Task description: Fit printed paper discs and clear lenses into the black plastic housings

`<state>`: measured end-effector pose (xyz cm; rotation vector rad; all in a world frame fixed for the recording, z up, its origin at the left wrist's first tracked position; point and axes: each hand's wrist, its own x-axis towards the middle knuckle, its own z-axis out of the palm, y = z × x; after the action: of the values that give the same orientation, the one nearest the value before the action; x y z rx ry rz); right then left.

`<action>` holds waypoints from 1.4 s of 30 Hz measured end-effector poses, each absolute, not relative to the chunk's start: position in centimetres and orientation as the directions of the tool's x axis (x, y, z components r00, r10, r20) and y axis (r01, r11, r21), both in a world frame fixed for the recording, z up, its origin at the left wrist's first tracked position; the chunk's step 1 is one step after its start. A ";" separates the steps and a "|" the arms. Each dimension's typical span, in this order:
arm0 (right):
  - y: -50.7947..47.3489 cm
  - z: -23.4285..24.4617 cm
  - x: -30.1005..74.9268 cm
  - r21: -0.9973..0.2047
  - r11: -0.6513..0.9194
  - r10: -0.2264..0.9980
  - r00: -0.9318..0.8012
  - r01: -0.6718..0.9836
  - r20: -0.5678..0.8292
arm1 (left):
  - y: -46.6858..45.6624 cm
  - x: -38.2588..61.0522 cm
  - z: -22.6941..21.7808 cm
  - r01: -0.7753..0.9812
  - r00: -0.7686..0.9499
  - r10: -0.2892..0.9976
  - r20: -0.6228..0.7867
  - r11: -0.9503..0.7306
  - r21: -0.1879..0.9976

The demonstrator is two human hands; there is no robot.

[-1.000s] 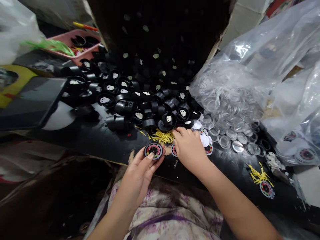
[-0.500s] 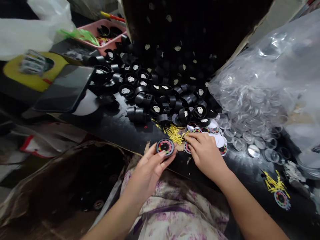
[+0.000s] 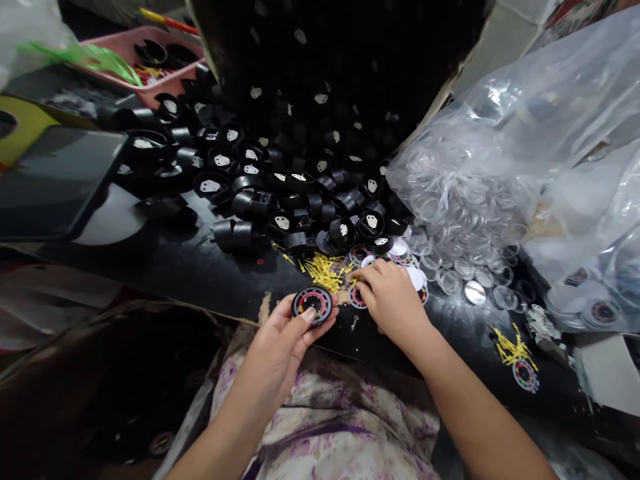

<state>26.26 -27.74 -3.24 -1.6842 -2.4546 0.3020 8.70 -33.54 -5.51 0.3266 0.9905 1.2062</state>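
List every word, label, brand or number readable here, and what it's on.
No text can be read.
Black dial in the left hand: ring of markings, too small.
Partly covered disc by the right hand: too small.
Grey-rimmed disc by the rightmost yellow pieces: too blurred.

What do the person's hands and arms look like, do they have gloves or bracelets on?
The left hand and right hand are gloveless, with no rings that I can see. The left forearm and right forearm show no sleeves, bracelets, watch or markings.
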 end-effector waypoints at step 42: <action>-31.7 -0.8 26.6 -0.771 0.300 0.948 -0.266 0.562 0.175 | -32.2 12.0 -4.6 -0.577 -0.064 0.922 -0.382 0.278 0.768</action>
<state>26.56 -31.74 -0.77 -1.3414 -1.9348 0.7790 11.99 -32.21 -4.56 0.4291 1.0301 1.2913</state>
